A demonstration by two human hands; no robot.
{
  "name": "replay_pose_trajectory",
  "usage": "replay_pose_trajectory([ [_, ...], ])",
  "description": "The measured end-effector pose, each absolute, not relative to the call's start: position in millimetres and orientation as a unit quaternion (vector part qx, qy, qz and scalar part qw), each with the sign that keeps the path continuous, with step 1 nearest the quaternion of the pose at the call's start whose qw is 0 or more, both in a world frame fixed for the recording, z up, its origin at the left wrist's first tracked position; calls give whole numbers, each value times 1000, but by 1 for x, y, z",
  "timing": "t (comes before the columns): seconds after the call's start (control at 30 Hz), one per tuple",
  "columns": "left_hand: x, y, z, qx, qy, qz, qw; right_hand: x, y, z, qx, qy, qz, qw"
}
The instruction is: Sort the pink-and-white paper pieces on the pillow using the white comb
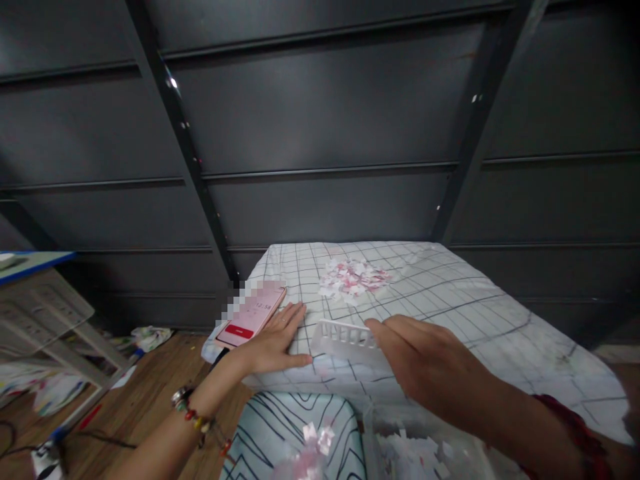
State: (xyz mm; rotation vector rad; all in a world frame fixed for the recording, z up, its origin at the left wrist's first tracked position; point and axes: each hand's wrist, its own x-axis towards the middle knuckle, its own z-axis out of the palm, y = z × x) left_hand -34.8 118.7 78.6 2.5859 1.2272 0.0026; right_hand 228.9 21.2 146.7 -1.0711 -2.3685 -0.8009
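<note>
My left hand (280,340) lies flat on the white checked cloth (440,300), fingers spread, beside a phone (253,313) at the table's left edge. In my right hand (420,353) is a white slotted plastic piece (345,340), gripped at its right end and standing on edge near the front of the cloth. Its exact kind I cannot make out. Beyond it lies a loose pile of white and pink paper scraps (353,277), apart from both hands.
Below the table's front edge, a clear plastic box (370,433) holds white paper scraps. Beside it a patterned stool seat (260,427) carries a pinkish, shiny bundle (305,460). A blue-edged table (37,267) stands left, with cables on the wooden floor (175,373). Dark panels (320,113) rise behind.
</note>
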Motion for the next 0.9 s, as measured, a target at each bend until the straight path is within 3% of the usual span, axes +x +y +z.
replay_pose_trajectory([
  [0.17,-33,118,85,883,441,-31,159,236,27,146,-419,-829,-315,198],
  [0.6,-38,124,86,876,429,-39,218,224,-6,143,-343,-865,-269,250],
  [0.8,-23,130,96,865,440,-46,236,256,47,157,-403,-820,-303,271],
  [0.9,-3,144,99,869,442,-12,222,277,89,160,-430,-811,-317,240],
])
